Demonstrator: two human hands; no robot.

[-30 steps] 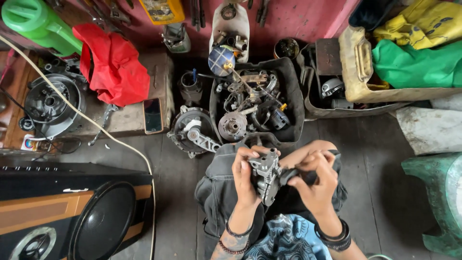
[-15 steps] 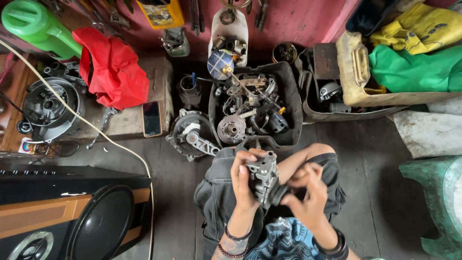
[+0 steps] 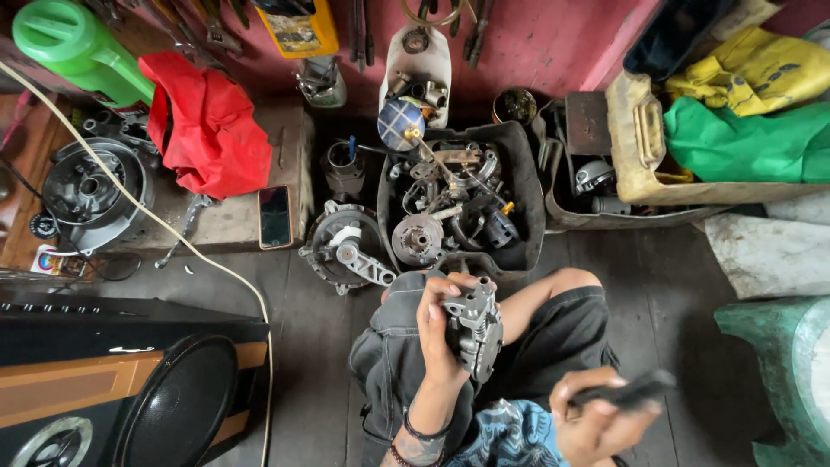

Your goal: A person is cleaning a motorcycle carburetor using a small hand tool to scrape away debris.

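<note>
the engine part [image 3: 474, 329] in the left hand [image 3: 437, 333] is dull grey cast metal with rough, grimy faces. the tool handle [image 3: 624, 391] in the right hand [image 3: 596, 419] looks like matt black plastic. the far tray [image 3: 527, 207] is scuffed black plastic holding oily metal parts. the rag [image 3: 207, 130] on the left is soft red cloth, the phone [image 3: 275, 216] glossy, the floor [image 3: 303, 346] worn dark wood.
</note>
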